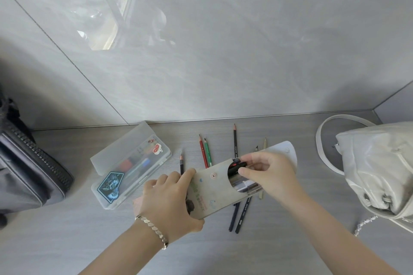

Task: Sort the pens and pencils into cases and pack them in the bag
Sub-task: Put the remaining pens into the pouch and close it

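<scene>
- Pouch case (pixel 212 187): flat, matt grey-beige, with stiff card-like faces and a round snap stud on the front. Its long axis is laid from near-left to far-right. The rounded flap (pixel 283 152) is thrown open at the far-right end.
- Left hand (pixel 169 198): the near-left end of the case is gripped, with fingers curled over its edge. A metal link bracelet (pixel 154 230) is worn at the wrist.
- Right hand (pixel 270 172): a pen (pixel 240 165), black with a red part, is pinched between thumb and fingers at the case's curved mouth. Its barrel is mostly hidden, so which way it points cannot be told.
- Beyond both hands: a red pencil (pixel 202 152) and a green pencil (pixel 207 152) are laid just beside each other, tips pointing away. A dark pencil (pixel 235 140) is laid likewise.
- Between the forearms: two dark pencils (pixel 240 216) protrude from under the case.
- Left of the left hand: a translucent plastic box (pixel 131 169), rectangular and stickered, lies roughly parallel to the case.
- Right of the right hand: a pale, glossy, creased handbag (pixel 380 169).
- All are set on a grey wood-grain table (pixel 67 241).
</scene>
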{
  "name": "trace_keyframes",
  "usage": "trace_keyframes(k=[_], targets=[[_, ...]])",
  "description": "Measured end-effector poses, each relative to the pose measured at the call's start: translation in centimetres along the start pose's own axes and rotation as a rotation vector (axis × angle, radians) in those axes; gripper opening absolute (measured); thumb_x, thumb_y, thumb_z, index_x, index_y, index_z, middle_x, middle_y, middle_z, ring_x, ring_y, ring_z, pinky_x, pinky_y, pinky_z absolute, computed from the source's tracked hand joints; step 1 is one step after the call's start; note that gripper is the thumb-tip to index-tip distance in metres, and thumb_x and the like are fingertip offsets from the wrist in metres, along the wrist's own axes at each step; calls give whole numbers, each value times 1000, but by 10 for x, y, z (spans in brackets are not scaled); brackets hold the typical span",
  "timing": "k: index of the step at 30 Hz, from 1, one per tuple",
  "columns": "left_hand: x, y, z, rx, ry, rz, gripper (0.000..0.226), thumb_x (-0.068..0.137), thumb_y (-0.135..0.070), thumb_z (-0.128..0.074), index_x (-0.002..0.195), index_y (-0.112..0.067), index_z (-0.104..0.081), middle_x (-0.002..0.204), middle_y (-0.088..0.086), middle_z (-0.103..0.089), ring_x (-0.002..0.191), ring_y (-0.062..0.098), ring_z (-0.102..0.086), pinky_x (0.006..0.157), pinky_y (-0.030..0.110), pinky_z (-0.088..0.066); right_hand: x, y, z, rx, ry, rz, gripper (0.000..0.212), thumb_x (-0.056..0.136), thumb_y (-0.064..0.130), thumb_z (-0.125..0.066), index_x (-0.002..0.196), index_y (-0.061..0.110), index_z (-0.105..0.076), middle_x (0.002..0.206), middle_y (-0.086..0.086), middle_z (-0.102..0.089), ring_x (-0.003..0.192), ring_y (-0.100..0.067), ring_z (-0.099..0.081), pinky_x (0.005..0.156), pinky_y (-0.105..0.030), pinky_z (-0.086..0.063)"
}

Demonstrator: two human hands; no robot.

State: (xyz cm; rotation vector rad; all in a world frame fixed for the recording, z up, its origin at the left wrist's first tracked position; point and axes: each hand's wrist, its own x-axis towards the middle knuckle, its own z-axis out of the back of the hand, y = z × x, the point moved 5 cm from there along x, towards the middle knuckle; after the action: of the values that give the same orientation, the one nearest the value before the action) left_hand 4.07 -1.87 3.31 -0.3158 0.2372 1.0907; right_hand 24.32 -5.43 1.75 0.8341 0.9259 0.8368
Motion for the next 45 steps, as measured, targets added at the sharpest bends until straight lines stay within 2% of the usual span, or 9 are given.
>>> trace_keyframes(k=[3,7,14,20,25,34,38,41,45], targets=[[1,-2,3,6,11,8,86,59,-59,-61,134,-40,-24,95,-17,-36,102,10,-45,99,27,-28,-3,3,1,-20,-50,40,33,71,6,-77,74,38,-67,71,12,-69,69,-6,-65,72,-16,-53],[1,-9,7,-26,-8,36,84,61,-59,-61,133,-40,-23,102,-15,-42,106,11,-45,97,28,-30,-18,19,-10,-178,-142,194,25,82,11,-67,105,17,-70,83,12,-67,67,9,-58,69,-6,-42],[3,-9,8,-24,7,80,87,61,-60,-63,134,-39,-21,110,-14,-45,110,13,-45,96,30,-31,-39,29,-34,-303,-6,284,49,97,24,-37,144,20,-23,112,6,-55,104,-15,-55,87,-18,-39],[0,-5,3,-64,42,84,91,61,-61,-62,137,-37,-18,98,-14,-36,108,12,-44,95,29,-32,-21,9,-11,-251,-28,253,30,88,14,-58,119,12,-59,116,13,-49,115,-7,-51,96,-13,-37],[2,-5,2,-66,43,98,91,61,-61,-63,137,-38,-20,99,-15,-37,107,12,-45,95,29,-33,-19,5,-10,-328,-22,342,27,87,11,-61,113,12,-66,116,13,-50,112,0,-45,87,9,-23],[2,-9,6,-29,-31,80,84,64,-57,-62,136,-38,-22,113,-15,-46,111,12,-45,95,30,-30,-15,5,0,-83,-12,185,30,72,10,-77,73,37,-63,67,14,-69,76,3,-63,54,-2,-43],[7,-9,3,-47,25,73,88,62,-58,-64,136,-38,-20,108,-15,-44,110,12,-45,94,30,-30,-22,8,-5,-163,21,270,21,80,15,-69,86,35,-69,71,27,-65,81,15,-59,66,2,-39],[10,-3,-9,-149,107,97,92,57,-59,-66,135,-39,-21,99,-16,-42,104,11,-47,94,29,-34,-28,11,-14,-238,94,411,14,84,19,-62,88,21,-75,82,16,-71,88,12,-58,75,0,-41],[11,8,-21,-390,154,167,93,50,-60,-67,132,-44,-25,90,-19,-43,95,12,-49,96,39,-41,-39,31,0,-301,-193,728,19,84,15,-56,91,9,-72,94,6,-68,98,7,-56,90,-8,-41]])
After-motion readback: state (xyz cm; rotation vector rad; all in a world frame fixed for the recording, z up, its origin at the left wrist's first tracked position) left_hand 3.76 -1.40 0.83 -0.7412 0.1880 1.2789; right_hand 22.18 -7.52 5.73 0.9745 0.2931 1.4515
